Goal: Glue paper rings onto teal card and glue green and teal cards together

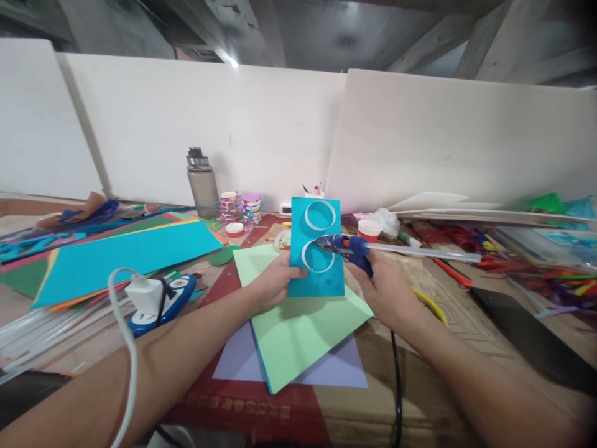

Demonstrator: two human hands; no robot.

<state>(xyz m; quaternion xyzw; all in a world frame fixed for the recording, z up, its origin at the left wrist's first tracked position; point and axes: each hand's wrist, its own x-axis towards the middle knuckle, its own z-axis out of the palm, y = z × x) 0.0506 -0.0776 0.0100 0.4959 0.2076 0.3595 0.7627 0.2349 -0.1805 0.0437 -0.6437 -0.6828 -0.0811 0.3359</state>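
Forearms come in from the near edge, one each side. White cable drapes over the left forearm and runs up to a white plug lying on the table.

Left hand: fingers closed on the lower left edge of a teal card, thumb on the front face, the rest hidden behind. Card is held upright above the table, long axis vertical, face toward the person. Two white rings sit on that face, upper ring over lower ring, close together; whether they touch cannot be told.

Under the card a light green sheet lies flat on a lilac sheet.

Right hand: fingers wrapped shut around the grip of a blue glue gun. Gun's long axis runs nearly level, left to right. Nozzle points left and sits at the right rim of the lower ring, at or just off the card; contact is too fine to call. Clear glue stick juts out the back, toward the right. Black cord drops from below the right hand to the near edge.

Key relation: card lies left of the nozzle, the two hands level and near each other.
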